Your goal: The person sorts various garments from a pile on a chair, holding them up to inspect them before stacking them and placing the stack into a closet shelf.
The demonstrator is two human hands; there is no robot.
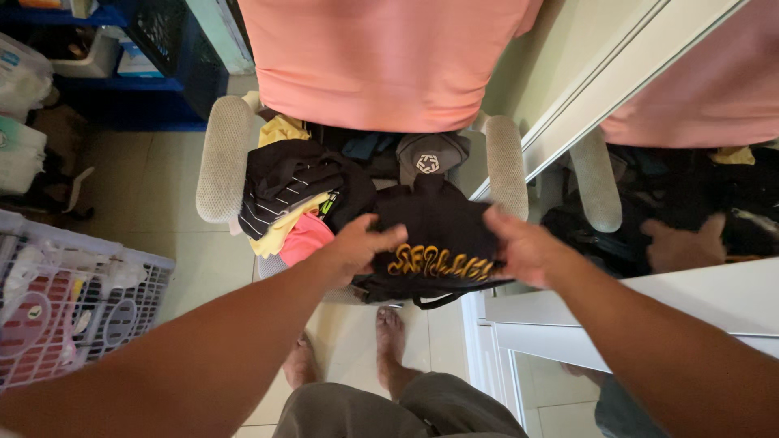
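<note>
At frame centre: black garment (438, 235) with yellow lettering, spread taut above chair seat | left hand (361, 243) fingers closed on its left edge | right hand (519, 247) fingers closed on right edge | clothes pile (296, 191) upper left on chair (223, 158) | laundry basket (122, 292) lower left.

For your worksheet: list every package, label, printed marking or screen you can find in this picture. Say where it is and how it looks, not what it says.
Black garment, held between left hand and right hand: curved yellow lettering.
Dark cap, on the chair seat behind it: small white geometric emblem.
Pale packages, far left by blue shelving: rounded, whitish with blue marks.
No screens.
</note>
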